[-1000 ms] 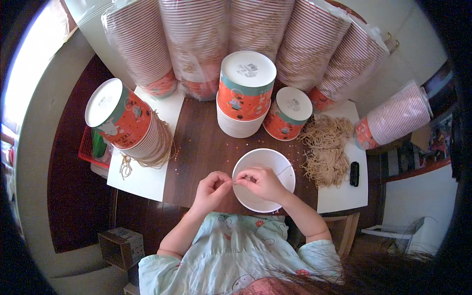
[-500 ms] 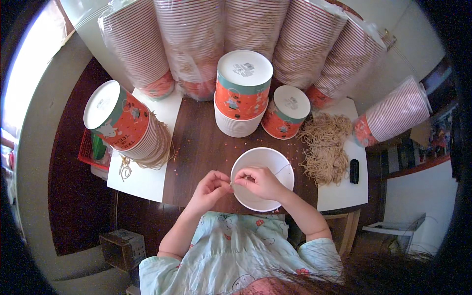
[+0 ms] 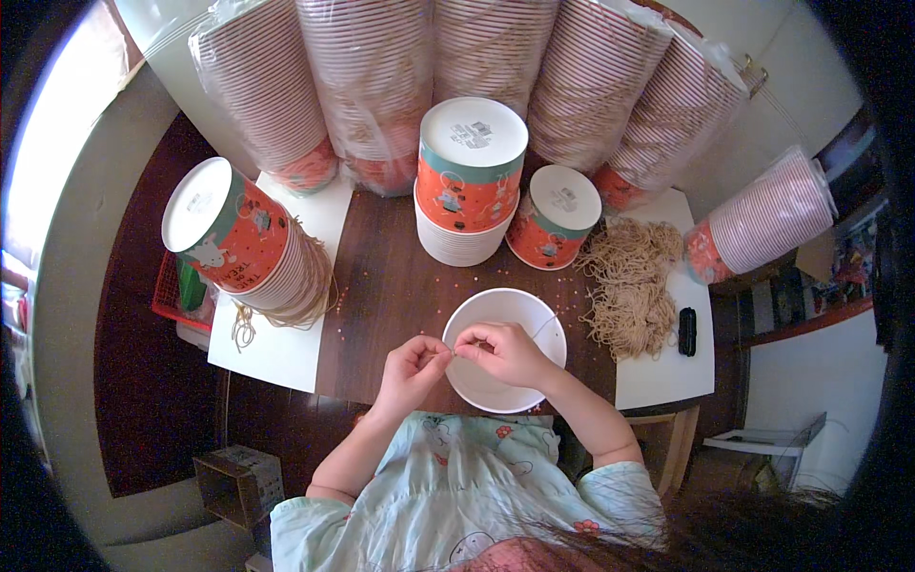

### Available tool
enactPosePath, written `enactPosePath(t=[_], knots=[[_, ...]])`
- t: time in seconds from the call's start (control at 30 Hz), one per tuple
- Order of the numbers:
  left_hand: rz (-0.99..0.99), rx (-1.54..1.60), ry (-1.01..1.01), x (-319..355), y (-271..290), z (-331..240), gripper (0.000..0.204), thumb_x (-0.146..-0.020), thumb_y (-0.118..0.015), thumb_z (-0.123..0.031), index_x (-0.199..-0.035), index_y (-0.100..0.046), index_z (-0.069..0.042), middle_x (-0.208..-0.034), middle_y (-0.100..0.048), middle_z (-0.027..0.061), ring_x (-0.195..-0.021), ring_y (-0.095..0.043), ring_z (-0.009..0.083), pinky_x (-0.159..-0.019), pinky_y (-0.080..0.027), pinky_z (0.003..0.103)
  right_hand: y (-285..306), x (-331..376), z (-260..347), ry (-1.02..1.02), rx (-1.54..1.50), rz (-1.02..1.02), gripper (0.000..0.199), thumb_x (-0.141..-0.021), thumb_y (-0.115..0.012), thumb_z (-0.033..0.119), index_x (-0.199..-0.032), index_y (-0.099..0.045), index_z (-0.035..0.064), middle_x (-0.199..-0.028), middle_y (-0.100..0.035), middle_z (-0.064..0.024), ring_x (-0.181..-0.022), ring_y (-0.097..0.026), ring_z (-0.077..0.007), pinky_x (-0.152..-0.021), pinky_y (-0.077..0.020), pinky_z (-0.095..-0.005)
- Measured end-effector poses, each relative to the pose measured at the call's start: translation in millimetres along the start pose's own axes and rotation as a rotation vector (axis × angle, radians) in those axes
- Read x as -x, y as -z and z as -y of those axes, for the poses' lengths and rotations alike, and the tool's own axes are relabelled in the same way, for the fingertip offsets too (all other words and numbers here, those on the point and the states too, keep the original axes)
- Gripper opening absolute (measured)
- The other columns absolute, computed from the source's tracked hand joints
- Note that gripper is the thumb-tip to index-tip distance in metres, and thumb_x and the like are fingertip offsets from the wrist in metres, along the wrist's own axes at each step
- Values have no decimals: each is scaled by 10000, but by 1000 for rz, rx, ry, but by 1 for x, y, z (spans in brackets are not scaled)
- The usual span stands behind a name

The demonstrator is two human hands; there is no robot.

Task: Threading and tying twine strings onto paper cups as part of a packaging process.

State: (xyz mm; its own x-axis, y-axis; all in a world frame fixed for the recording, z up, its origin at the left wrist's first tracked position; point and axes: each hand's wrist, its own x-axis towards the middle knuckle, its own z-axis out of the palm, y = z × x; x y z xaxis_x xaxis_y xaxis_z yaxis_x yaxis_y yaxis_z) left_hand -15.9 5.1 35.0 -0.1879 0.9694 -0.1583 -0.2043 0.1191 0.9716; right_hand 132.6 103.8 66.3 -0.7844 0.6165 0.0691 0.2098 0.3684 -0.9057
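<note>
You bring your left hand [image 3: 412, 372] and right hand [image 3: 503, 353] fingertip to fingertip, forearms angled inward, each grip pinching thin cord [image 3: 545, 327], the right above the mouth-up white tub [image 3: 491, 307] at the table's [image 3: 381, 248] near edge

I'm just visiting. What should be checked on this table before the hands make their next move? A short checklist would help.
1. Bucket open end up: ok.
2. Left hand and right hand together at its left rim: ok.
3. Fingers' grip on the thin string: cannot tell, too small.
4. Spare string pile nearby, on the right: ok.
5. Pile untangled: not ok, strands lie jumbled.
</note>
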Motion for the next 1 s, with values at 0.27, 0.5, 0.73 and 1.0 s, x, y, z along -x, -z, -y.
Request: enactPosePath(t=[0.27, 0.5, 0.73, 1.0], knots=[[-136, -86, -29, -1, -1, 1, 64, -818, -586, -70, -819, -577, -7, -695, -557, -25, -618, -461, 21, -550, -377, 160, 0, 0, 1, -31, 10, 11, 83, -786, -597, 84, -819, -592, 8, -720, -600, -64, -641, -570, -119, -570, -445, -251], [-143, -51, -52, -2, 3, 12, 63, -830, -569, -66, -831, -566, -2, -658, -506, -61, -581, -411, -5, -507, -327, 144, -1, 1, 0, 49, 61, -21, 64, -787, -577, 76, -800, -564, 15, -717, -582, -72, -640, -565, -145, -569, -438, -263], [-130, -128, -48, 1, 4, 6, 53, -813, -582, -62, -843, -567, -20, -685, -508, -33, -575, -421, 10, -500, -334, 154, -2, -1, 6, 58, 24, -3, 85, -769, -573, 116, -805, -553, 41, -738, -585, -105, -668, -588, -245, -581, -452, -342], [-140, -726, -532, 5, 7, -31, 181, -668, -658, -28, -828, -577, -48, -881, -548, 83, -782, -506, 226, -654, -427, 310, -7, -8, 19, 148, 208, -54, 72, -765, -596, 87, -782, -558, 29, -744, -591, -83, -644, -574, -222, -573, -448, -302]])
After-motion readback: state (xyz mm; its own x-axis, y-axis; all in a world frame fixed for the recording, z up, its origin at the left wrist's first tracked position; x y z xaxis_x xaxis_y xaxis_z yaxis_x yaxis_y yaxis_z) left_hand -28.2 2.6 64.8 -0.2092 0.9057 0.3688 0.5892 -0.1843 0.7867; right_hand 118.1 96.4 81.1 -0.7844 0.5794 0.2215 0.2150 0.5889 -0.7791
